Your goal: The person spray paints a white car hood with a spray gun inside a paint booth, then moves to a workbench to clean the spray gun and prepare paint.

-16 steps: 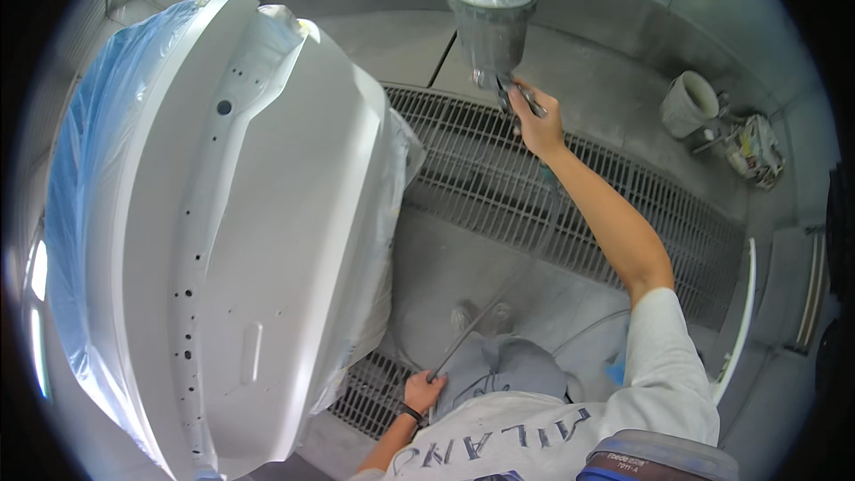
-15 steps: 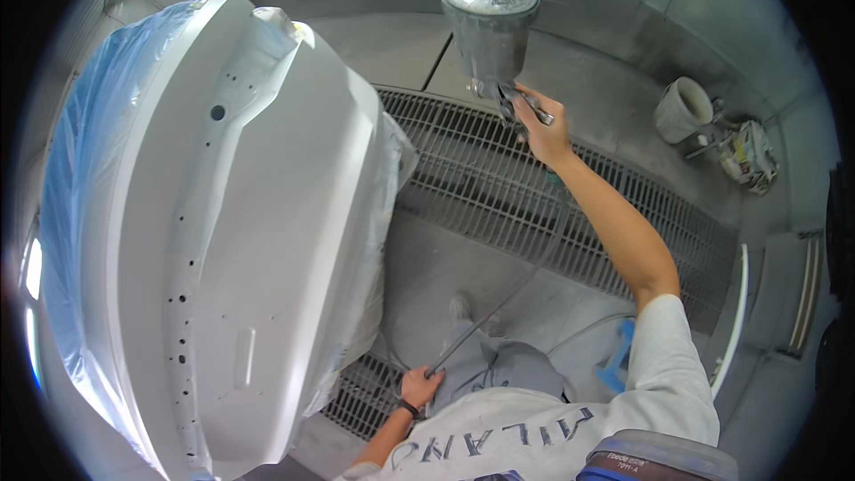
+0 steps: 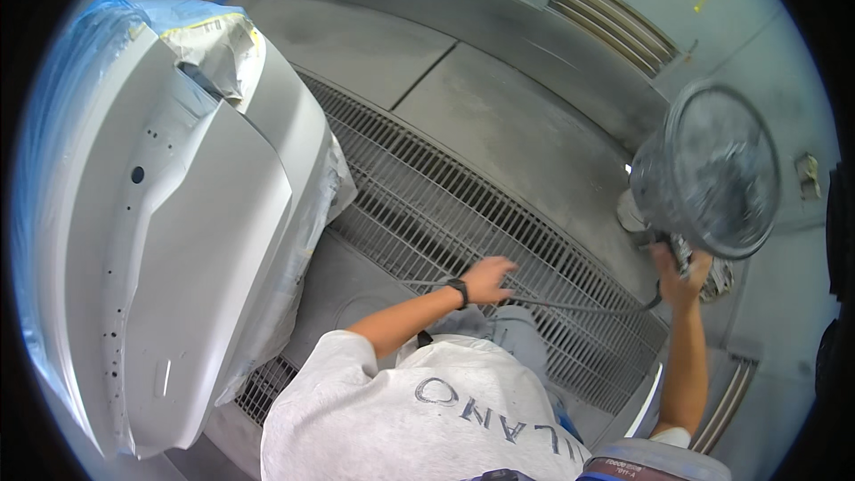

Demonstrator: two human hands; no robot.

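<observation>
My right hand (image 3: 682, 278) is raised at the right, closed round the handle of a spray gun (image 3: 675, 248). The gun's large grey cup (image 3: 726, 174) tilts, its round lid turned toward me and blurred. A dark air hose (image 3: 583, 307) runs from the gun across to my left hand (image 3: 488, 280). That hand, with a black band on its wrist, is in front of my body and closed loosely about the hose; motion softens its fingers. At the left stands a white car body panel (image 3: 214, 223), apart from both hands, with blue film (image 3: 53, 169) along its outer side.
A floor grating (image 3: 463, 214) runs diagonally beneath my hands, beside grey floor (image 3: 508, 116). A slatted vent (image 3: 614, 22) is set in the far wall. Masking paper (image 3: 214, 44) covers the panel's far end. A bucket (image 3: 630, 212) is partly hidden behind the gun.
My right hand has swung the spray gun rightward, away from the panel, and its cup tilts more. My left hand has moved up and right along with the hose. The view has turned right.
</observation>
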